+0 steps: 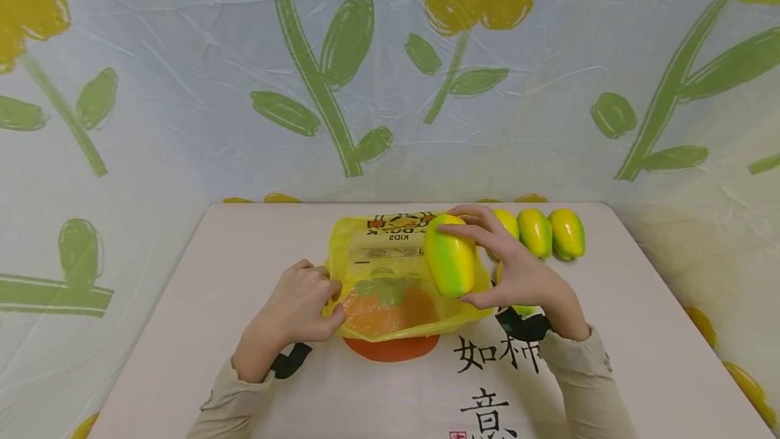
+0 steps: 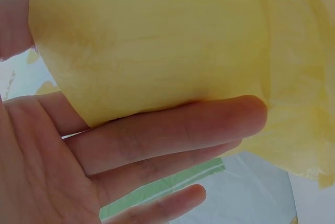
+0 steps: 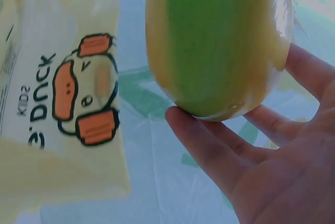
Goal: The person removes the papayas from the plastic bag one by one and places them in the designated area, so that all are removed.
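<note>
A yellow-green mango [image 1: 449, 257] is held by my right hand [image 1: 518, 266], fingers at its top and side, thumb near its lower end. It is raised over the right part of a yellow plastic bag [image 1: 347, 239]. In the right wrist view, the mango [image 3: 220, 41] hangs beside the bag's printed duck face [image 3: 86, 90]. My left hand [image 1: 301, 303] grips the bag's left edge. The left wrist view has the bag's film [image 2: 157, 46] between the thumb and the fingers [image 2: 172, 130]; the other fingers extend below.
More mangoes [image 1: 567, 234] stand in a group at the table's back right, some partly hidden behind my right hand. The pale table [image 1: 231, 249] carries black brush characters [image 1: 487, 415] and an orange print partly under the bag. Flower-patterned cloth [image 1: 207, 87] hangs behind.
</note>
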A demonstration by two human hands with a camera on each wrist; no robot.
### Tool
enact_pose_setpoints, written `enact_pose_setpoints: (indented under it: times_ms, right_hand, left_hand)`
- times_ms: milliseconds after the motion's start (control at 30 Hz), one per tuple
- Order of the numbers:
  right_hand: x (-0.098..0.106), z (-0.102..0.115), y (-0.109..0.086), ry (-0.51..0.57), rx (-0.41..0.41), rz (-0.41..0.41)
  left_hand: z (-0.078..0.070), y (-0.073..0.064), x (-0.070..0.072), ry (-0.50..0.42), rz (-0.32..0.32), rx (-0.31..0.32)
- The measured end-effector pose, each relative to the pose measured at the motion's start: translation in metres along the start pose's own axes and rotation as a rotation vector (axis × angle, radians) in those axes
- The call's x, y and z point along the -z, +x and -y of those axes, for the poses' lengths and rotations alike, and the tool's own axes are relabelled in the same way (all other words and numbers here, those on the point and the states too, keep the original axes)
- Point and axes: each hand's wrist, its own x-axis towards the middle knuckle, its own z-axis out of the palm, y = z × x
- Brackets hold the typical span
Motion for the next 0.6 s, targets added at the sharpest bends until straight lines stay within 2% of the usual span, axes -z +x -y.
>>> enact_pose_setpoints:
  times_ms: [133, 367, 600]
  right_hand:
    - [0.011, -0.003, -0.014, -0.027, -0.039, -0.017]
    - [0.03, -0.009, -0.037, 0.044, -0.164, -0.08]
    - [0.045, -0.023, -0.062, 0.061, -0.171, -0.144]
  left_hand:
    - [0.0, 0.0, 0.0, 0.001, 0.006, 0.002]
    - [0.001, 0.0, 0.001, 0.0, 0.018, 0.007]
    - [0.0, 0.0, 0.001, 0.0, 0.019, 0.007]
